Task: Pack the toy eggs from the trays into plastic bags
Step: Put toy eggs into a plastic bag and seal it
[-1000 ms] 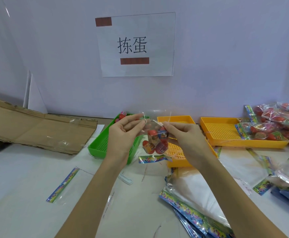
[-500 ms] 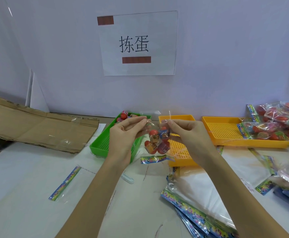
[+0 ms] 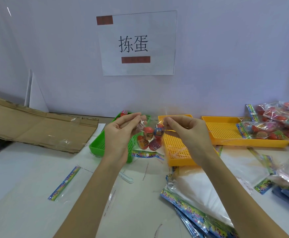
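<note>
A white tabletop (image 3: 28, 169) runs back to a pale wall, where a white paper sign (image 3: 137, 42) with two black characters hangs at twelve o'clock. A flattened brown cardboard sheet (image 3: 37, 129) lies along the wall at ten o'clock, leaving open table in front of it. There, at eight o'clock, one flat clear bag with a colourful printed strip (image 3: 63, 184) lies alone.

In the middle, raised above the table, a small clear plastic bag (image 3: 148, 136) holds four red toy eggs with printed wrappers (image 3: 148, 133), its colourful header strip hanging at the bottom. The left hand (image 3: 121, 133) pinches the bag's upper left corner between thumb and fingertips, palm turned inward. The right hand (image 3: 186, 133) pinches the upper right corner the same way. Both forearms reach up from the lower edge.

Behind the left hand sits a green perforated plastic tray (image 3: 97, 145) with a few eggs at its far end. Just beside it, behind the right hand, is a yellow perforated plastic tray (image 3: 176, 152). A second yellow perforated tray (image 3: 226, 133) lies at two o'clock, with filled bags of eggs (image 3: 277, 122) piled on and past its right end. A stack of flat unused bags (image 3: 200, 203) crowds five o'clock.
</note>
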`<state>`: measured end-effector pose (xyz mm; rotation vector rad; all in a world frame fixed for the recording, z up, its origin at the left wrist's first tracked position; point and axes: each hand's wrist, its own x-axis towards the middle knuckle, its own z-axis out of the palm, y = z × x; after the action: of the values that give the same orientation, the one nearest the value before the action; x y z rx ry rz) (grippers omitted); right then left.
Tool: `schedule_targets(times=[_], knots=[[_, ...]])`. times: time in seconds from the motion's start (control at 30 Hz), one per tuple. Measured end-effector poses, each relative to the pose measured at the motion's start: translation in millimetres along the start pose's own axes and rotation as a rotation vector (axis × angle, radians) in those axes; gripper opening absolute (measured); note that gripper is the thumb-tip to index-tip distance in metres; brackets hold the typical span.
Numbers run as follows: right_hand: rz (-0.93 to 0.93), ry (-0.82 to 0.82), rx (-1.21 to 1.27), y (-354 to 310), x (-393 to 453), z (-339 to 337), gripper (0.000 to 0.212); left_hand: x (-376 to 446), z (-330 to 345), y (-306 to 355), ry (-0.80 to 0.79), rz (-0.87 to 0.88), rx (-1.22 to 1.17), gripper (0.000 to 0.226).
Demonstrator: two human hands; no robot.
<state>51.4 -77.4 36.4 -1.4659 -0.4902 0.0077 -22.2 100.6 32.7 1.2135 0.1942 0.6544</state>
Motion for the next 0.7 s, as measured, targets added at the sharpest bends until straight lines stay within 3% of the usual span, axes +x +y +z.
schedule_targets(times=[0.23,0.5,0.7], knots=[[-0.01,0.055,-0.122,3,0,5,0.01,0,2,-1,0.06,-0.01,-0.003,0.015],[0.13,0.032,0.073,2,0,0,0.012,0,1,-3,-0.007,0.01,0.036,0.018],[0.018,0.105,-0.149,4,4,-5,0.011,2,-1,-5,-0.029,0.041,0.094,0.018]])
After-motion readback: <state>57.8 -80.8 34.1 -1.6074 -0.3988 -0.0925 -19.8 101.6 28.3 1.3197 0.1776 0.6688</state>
